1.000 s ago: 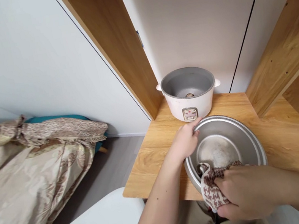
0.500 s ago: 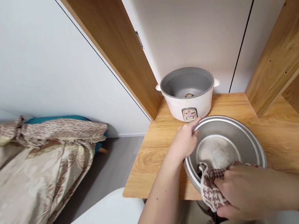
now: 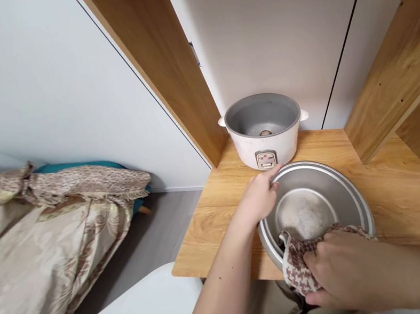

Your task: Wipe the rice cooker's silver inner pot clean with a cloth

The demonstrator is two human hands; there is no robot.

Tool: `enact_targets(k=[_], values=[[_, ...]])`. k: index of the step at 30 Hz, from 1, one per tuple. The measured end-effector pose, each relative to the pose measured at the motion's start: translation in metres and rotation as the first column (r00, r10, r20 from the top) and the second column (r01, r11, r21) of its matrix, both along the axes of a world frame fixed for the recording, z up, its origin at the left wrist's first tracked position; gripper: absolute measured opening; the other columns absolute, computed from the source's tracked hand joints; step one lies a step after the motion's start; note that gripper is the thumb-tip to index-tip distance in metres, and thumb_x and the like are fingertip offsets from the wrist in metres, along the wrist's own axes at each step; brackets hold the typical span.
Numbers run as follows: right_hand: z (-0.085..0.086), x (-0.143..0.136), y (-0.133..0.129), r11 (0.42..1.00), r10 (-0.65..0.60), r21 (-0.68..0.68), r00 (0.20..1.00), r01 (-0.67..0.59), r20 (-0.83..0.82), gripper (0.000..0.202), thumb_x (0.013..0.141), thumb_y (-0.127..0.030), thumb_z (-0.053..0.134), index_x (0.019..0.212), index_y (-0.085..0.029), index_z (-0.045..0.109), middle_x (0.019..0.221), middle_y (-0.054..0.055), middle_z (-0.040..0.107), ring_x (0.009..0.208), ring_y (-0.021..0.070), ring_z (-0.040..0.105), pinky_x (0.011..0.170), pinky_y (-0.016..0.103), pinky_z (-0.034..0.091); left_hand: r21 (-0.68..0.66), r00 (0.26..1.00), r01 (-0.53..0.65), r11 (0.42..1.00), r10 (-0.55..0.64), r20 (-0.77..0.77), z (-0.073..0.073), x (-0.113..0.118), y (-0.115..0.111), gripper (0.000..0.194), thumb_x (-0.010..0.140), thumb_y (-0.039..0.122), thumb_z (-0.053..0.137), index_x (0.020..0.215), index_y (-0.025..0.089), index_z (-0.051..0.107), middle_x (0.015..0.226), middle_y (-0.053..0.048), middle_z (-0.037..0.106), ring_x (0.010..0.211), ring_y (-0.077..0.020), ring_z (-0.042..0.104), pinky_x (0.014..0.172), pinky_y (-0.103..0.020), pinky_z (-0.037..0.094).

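Since the earlier frame, the right hand and the houndstooth cloth have shifted slightly; the left hand and the metal pot look unmoved. In the head view, the pot sits on the wooden table, just in front of the rice cooker body. The left hand grasps its left rim, thumb inside; the right clutches the cloth over the near rim. The pot is probably light, stiff and rather slick, best held by its rim; the cloth is soft. The round pot opens upward, without a long axis; the bunched cloth stretches left to right.
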State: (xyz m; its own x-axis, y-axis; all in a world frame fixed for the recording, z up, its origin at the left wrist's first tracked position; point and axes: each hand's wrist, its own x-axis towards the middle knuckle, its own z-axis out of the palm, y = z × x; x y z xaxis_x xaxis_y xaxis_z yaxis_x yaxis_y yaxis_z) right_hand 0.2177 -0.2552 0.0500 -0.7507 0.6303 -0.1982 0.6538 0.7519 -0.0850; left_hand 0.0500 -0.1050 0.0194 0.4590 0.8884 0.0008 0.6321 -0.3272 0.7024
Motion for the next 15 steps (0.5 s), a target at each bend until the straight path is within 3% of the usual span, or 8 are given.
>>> enact_targets(k=[3, 6, 15], values=[[0.004, 0.002, 0.007, 0.985, -0.093, -0.153, 0.994, 0.082, -0.065, 0.033, 0.102, -0.051, 0.061, 0.092, -0.021, 0.070, 0.077, 0.004, 0.077, 0.061, 0.0225, 0.067, 0.052, 0.033, 0.035, 0.006, 1.000, 0.003, 1.000, -0.003, 0.002, 0.000, 0.000, 0.000, 0.057, 0.098, 0.010, 0.055, 0.153, 0.022, 0.060, 0.153, -0.009, 0.063, 0.147, -0.0301, 0.056, 0.126, -0.043, 0.041], [0.007, 0.004, 0.014, 0.956, -0.130, -0.281, 0.982, 0.088, -0.134, 0.026, 0.100, -0.044, 0.062, 0.090, -0.022, 0.069, 0.081, 0.003, 0.078, 0.069, 0.0222, 0.070, 0.059, 0.032, 0.039, 0.015, 1.000, 0.006, 1.000, -0.006, 0.005, -0.001, -0.001, 0.000, 0.057, 0.098, 0.010, 0.054, 0.153, 0.024, 0.060, 0.152, -0.008, 0.064, 0.146, -0.0301, 0.056, 0.126, -0.044, 0.042], [0.006, -0.002, 0.004, 0.995, -0.045, -0.085, 0.999, 0.044, -0.012, 0.045, 0.103, -0.058, 0.058, 0.086, -0.019, 0.071, 0.071, 0.007, 0.075, 0.056, 0.0240, 0.066, 0.049, 0.034, 0.031, 0.002, 1.000, 0.005, 1.000, -0.005, 0.004, 0.001, 0.000, -0.001, 0.057, 0.099, 0.010, 0.054, 0.154, 0.022, 0.060, 0.152, -0.009, 0.064, 0.147, -0.0293, 0.056, 0.126, -0.043, 0.041]])
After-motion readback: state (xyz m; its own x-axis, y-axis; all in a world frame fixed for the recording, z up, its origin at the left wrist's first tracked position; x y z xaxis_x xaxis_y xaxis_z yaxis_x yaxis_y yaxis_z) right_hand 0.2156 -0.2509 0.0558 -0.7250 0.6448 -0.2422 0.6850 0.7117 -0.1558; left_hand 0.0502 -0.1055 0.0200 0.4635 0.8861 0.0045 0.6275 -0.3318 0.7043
